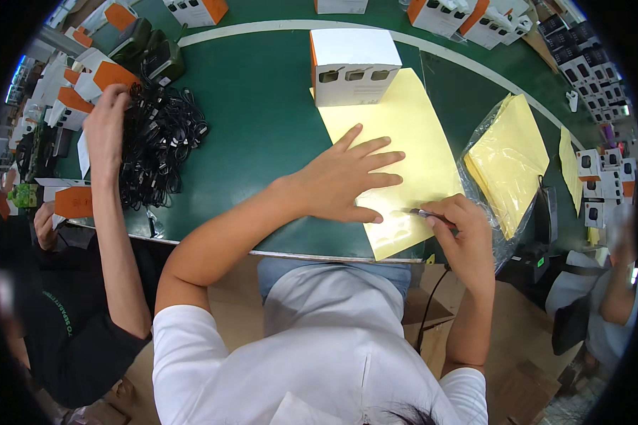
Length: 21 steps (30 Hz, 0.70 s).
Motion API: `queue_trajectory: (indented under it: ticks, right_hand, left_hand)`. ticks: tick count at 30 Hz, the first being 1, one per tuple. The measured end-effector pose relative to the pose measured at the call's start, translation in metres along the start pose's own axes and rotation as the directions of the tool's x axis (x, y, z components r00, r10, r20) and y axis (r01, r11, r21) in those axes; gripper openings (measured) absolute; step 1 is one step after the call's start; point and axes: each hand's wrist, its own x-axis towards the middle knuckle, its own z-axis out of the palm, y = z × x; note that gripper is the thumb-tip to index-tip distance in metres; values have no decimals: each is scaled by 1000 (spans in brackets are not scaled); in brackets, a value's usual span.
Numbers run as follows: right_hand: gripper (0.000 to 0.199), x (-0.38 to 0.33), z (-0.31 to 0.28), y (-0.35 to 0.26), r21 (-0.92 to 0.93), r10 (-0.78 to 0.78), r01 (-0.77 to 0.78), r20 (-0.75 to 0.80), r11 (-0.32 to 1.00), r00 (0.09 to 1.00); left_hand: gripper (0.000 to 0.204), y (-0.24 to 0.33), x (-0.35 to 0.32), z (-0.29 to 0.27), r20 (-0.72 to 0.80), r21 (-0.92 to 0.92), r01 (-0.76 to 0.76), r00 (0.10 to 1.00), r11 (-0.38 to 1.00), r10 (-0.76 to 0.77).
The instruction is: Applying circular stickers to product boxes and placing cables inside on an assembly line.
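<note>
My left hand lies flat with fingers spread on a pale yellow sheet that rests on the green table. Just to its right, my right hand is closed on a thin dark tool, whose tip touches the sheet near its front edge. A white and orange box stands on the sheet's far end.
A clear bag of more yellow sheets lies to the right. A pile of black cables sits at the left, where another person's hand reaches in. Several white and orange boxes ring the table. Cardboard boxes sit below the table edge.
</note>
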Motion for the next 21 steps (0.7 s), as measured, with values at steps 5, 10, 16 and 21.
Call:
queue_trajectory:
  ticks: [5,10,16,21]
  right_hand:
    - [14,7,9,-5,-142,-99,98,0,985,995]
    - [16,15,16,-8,-210,-127,131,33,969,991]
    - [16,16,16,-9,-233,-123,141,90,962,988]
    - [13,14,18,-7,-239,-103,128,113,962,988]
  left_hand:
    - [79,9,-1,-3,-10,-22,26,1000,999,-27]
    - [83,18,0,7,-31,-15,68,997,998,-69]
    - [86,18,0,10,-67,21,47,997,999,-46]
    - [85,19,-1,10,-70,11,57,996,998,-56]
